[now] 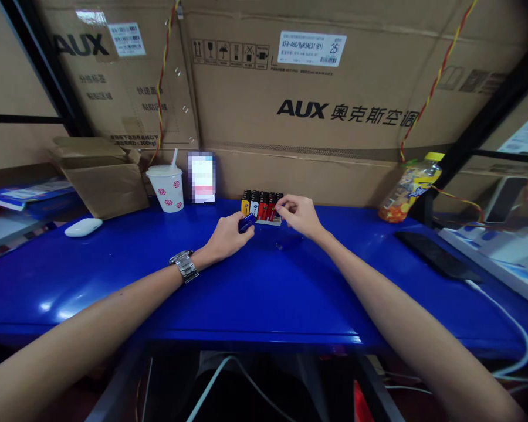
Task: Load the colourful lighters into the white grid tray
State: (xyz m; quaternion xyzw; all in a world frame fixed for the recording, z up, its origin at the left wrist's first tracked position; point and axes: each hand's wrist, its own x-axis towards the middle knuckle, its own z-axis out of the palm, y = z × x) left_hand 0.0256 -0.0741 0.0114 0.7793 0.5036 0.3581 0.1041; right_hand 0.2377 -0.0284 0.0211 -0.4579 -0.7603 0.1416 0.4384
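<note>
The left hand [225, 239] pinches a blue disposable lighter [247, 223], long axis slanting up rightward, just beside the upright lighters [261, 205] in a display tray [268, 222], while the right hand [300, 215] holds its fingertips [280, 205] pressed together above the row's right end, any pinched item unseen

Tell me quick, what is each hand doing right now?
Left hand: closed, holding a blue lighter.
Right hand: pinched shut by the row of lighters; cannot tell if it holds anything.
</note>
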